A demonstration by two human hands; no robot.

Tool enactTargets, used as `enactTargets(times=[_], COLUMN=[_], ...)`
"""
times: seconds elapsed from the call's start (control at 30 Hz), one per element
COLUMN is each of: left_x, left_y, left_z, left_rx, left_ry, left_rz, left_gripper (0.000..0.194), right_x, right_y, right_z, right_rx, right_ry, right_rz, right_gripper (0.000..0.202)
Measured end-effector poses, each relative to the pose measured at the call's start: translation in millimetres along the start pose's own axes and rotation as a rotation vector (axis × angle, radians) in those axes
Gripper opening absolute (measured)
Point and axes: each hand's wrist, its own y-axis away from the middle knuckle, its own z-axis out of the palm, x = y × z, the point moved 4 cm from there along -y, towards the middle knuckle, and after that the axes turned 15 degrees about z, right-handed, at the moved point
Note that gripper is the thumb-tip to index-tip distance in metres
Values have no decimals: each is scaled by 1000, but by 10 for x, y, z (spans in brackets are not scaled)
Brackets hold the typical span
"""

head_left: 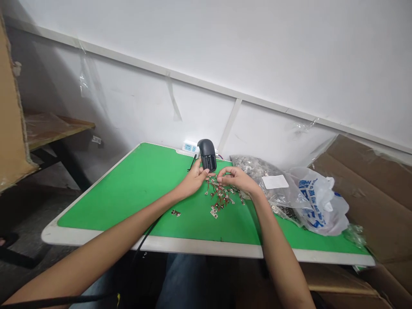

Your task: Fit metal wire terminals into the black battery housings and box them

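Observation:
My left hand (195,178) grips the lower end of a black plastic housing (207,150) with a rounded top and an open, slotted recess facing me. Close beside it, my right hand (234,177) has thumb and index finger pinched together. Whatever is between those fingertips is too small to make out. Under both hands lies a loose pile of small metal contacts with red wires (222,196) on the green tabletop (128,184). A few similar metal pieces (175,213) lie apart, nearer the table's front edge.
On the right stand a clear bag of metal parts (254,167) with a white label (275,182) and a white plastic bag with blue print (322,206). A power strip (189,147) sits by the wall. Cardboard (363,180) leans at far right; a black cable (146,236) crosses the front edge.

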Motion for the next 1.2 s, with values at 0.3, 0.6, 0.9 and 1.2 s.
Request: enactTargets(times=[0.3,0.6,0.9,1.2], left_x=[-134,44,127,162], left_y=[33,34,52,57], left_z=[-21,-3,30,74], left_rx=[-125,-174,-220,-254], left_ry=[-85,-189,-181,-119], left_rz=[30,162,203,216], left_gripper=[68,72,71,70], right_x=[82,68,89,87], right_y=[-131,-202,-158,-144], right_z=[-78,-13,163,179], right_rx=[157,406,314,234], right_ry=[-84,-302,-450,-566], right_rz=[-87,-219,-92,-28], right_gripper=[28,45,65,61])
